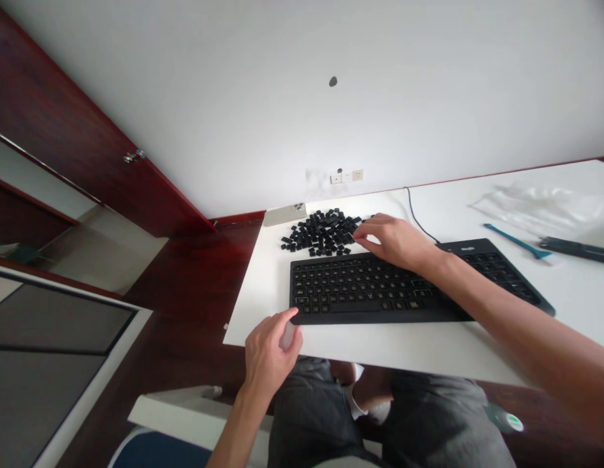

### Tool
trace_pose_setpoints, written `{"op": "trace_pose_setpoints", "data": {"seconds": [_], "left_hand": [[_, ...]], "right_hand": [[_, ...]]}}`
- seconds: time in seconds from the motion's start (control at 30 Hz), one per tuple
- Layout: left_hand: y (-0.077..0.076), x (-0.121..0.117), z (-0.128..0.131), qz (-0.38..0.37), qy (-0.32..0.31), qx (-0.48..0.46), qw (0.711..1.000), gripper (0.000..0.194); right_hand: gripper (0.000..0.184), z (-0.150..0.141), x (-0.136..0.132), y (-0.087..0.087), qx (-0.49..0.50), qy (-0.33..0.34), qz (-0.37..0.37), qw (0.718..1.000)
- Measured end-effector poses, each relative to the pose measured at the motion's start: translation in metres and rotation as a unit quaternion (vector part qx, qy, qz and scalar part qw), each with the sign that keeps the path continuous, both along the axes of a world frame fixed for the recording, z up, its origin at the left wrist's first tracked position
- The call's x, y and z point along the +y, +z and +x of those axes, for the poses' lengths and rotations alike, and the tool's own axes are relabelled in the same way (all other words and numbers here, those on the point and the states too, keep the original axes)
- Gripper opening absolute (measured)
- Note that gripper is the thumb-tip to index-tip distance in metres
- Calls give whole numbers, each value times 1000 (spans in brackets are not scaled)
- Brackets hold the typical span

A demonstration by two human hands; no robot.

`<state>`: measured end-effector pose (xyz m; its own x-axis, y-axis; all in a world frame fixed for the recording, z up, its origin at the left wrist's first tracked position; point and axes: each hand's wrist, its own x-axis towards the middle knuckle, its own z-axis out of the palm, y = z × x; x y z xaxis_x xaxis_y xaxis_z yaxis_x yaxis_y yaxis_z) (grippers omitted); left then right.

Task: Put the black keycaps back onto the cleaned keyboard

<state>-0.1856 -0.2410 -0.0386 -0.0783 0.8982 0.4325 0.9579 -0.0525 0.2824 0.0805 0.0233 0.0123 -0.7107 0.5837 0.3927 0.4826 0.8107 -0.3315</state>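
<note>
A black computer keyboard (380, 289) lies on the white table (262, 312), with some of its keycaps still in place. Behind its left half sits a loose heap of black keycaps (321, 233). My right hand (394, 242) hovers over the keyboard's back edge, its fingertips beside the heap, and shows nothing held. My left hand (271, 348) rests at the table's front edge, close to the keyboard's front left corner. A pale, blurred shape (288, 336) lies under its fingers, and I cannot tell what it is.
At the right of the table lie a blue pry tool (516, 240), a dark handled tool (577, 250) and a clear plastic bag (540, 208). A phone in a pale case (285, 214) lies at the back. A black cable (416, 218) runs behind the keyboard.
</note>
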Motion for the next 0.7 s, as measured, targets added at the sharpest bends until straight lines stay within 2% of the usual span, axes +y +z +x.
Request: {"op": "trace_pose_setpoints", "data": {"seconds": [0.1, 0.23, 0.4, 0.57, 0.7], "left_hand": [[2, 3, -4, -11, 0, 3, 1000, 31], [6, 9, -10, -40, -22, -13, 999, 23], [6, 15, -17, -72, -53, -33, 995, 35], [0, 22, -24, -97, -77, -51, 991, 27], [-1, 25, -26, -89, -76, -48, 992, 26]], "right_hand": [[24, -37, -2, 8, -23, 28, -32, 999], [14, -76, -5, 7, -64, 15, -74, 995], [15, -78, 0, -6, -38, 12, -101, 994], [13, -76, 3, -11, -29, 37, -103, 994], [13, -78, 3, -13, -42, 12, -83, 996]]}}
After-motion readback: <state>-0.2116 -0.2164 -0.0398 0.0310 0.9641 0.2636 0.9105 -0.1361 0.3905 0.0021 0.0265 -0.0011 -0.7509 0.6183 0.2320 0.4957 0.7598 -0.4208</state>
